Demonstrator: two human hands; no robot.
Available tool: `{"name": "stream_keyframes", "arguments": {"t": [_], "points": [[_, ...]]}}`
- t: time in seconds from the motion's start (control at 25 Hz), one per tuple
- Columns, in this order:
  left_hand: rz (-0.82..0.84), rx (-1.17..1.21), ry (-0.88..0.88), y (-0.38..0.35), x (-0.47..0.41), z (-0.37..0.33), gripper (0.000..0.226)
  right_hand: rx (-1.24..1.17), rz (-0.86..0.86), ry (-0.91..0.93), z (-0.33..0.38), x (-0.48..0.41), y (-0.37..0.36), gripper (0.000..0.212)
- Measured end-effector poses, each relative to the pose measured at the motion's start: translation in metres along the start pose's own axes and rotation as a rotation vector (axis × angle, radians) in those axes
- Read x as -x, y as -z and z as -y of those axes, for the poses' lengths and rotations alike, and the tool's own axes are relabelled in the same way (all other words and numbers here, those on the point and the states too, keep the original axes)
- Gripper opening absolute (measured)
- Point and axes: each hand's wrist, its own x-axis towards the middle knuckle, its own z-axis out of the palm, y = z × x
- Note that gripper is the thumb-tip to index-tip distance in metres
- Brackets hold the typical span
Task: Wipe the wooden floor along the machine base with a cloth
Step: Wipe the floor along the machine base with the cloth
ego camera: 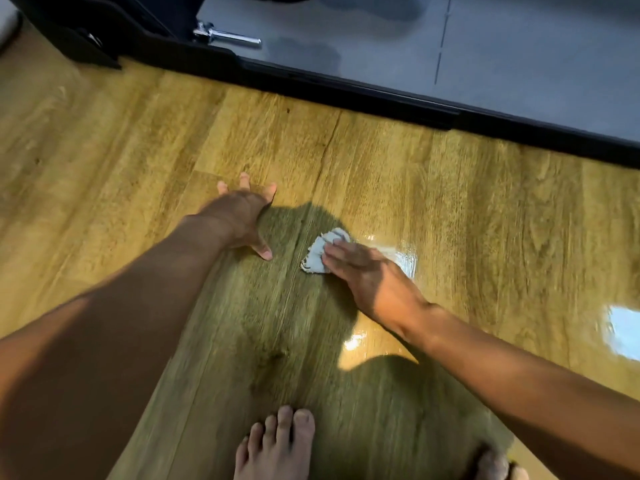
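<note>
Right grip [367, 275], fingers straight, presses cloth [320, 252] onto wooden floor [450, 202]. Left grip [242, 216] lies splayed flat at cloth's nine o'clock. Machine base [381, 98] at twelve o'clock.

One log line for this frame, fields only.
right hand: flat on crumpled white cloth, pressing it to glossy wooden plank floor | left hand: splayed, bracing on floor | black machine base: apart from cloth

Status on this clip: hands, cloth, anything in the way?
Left hand flat on wooden floor. Right hand presses cloth down, apart from machine base. Nothing between cloth and base.
</note>
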Motion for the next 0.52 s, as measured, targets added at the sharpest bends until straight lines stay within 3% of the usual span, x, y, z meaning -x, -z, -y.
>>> {"name": "stream_keyframes", "arguments": {"t": [0.12, 0.2, 0.4, 0.52], "points": [[-0.005, -0.026, -0.004, 0.000, 0.002, -0.001, 0.133, 0.038, 0.083, 0.354, 0.011, 0.027, -0.015, 0.044], [-0.010, -0.038, 0.000, 0.001, 0.003, -0.004, 0.132, 0.043, 0.154, 0.457, -0.006, 0.012, -0.006, 0.048], [-0.016, -0.042, 0.009, 0.001, 0.002, -0.007, 0.133, 0.068, -0.028, -0.053, -0.040, -0.058, 0.014, 0.050], [-0.014, -0.047, 0.001, 0.001, 0.003, -0.008, 0.133, 0.124, 0.022, 0.178, -0.019, -0.031, 0.002, 0.056]]}}
